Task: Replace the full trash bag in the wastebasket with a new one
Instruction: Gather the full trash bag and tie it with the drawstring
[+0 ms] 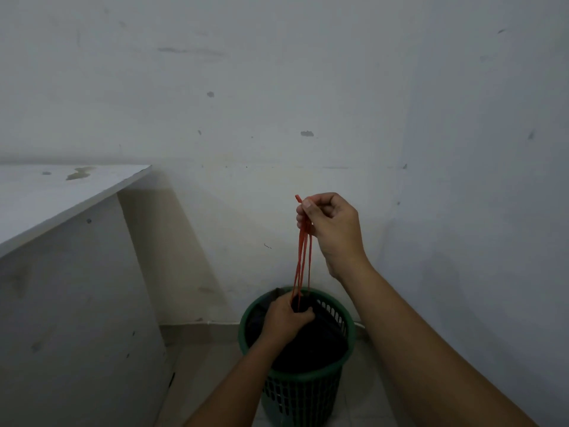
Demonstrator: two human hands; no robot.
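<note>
Overhead, red drawstrings (pixel 303 251) (no legible writing).

A green plastic wastebasket (pixel 297 386) with perforated lattice walls is seen lined by a thin, matt black plastic bag (pixel 311 343), above it smooth red plastic drawstrings (pixel 303 260), beside it a matt white laminated desk (pixel 61 241) and a scuffed painted wall (pixel 277 87).

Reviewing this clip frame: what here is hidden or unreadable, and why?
Head view only:
- Contents of the black trash bag: dark, and inside the green plastic mesh wastebasket.
- Where the red drawstrings join the bag: covered by the left hand.
- Upper drawstring ends: mostly inside the right hand.
- Wastebasket base: cut off by the bottom edge.
- Any new bag: none in view.
</note>
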